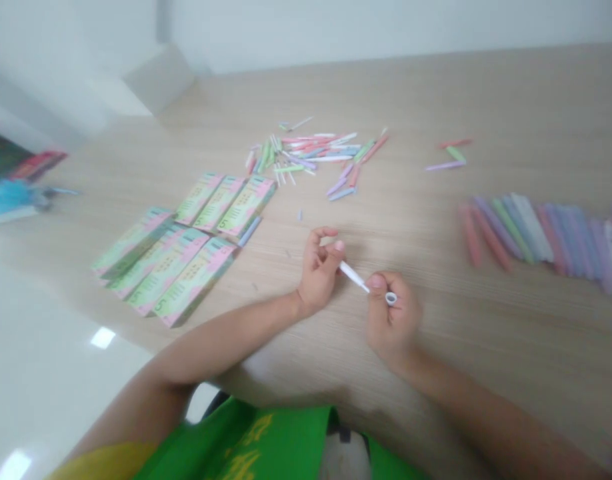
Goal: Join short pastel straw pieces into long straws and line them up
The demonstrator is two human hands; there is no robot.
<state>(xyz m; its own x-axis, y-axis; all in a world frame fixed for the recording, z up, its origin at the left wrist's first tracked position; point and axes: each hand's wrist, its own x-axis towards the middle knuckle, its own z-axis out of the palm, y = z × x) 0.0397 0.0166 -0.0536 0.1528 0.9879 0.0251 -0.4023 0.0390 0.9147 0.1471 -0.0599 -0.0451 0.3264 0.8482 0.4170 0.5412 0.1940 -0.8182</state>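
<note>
And there's the slim white stick (353,276), thin, plain and straight, slanting down from upper left to lower right just above the pale wooden table (486,347), near its middle and close in front of the person. The left hand (319,270) has its upper end pinched between thumb and curled fingertips, a tight closed grip. The lower end runs right up to the thumb of the right hand (393,323), which is balled almost into a fist around a small white ring-mouthed piece (391,298), its round opening facing up at the camera; how much of that piece sits inside the fist, can't tell. Both wrists are low over the table. Moving out: to the left lie flat green-and-pink cardboard packs (181,267), side by side in two rows. Beyond the hands, a loose scatter of pastel sticks (316,155), pink, green, lilac and white, and a tiny lilac bit (299,214) alone between that scatter and the left hand. Far right, a neat row of pastel tubes (541,233), blurred, with three stray sticks (451,155) above it. At the bottom edge, a bright green garment (266,440)
</note>
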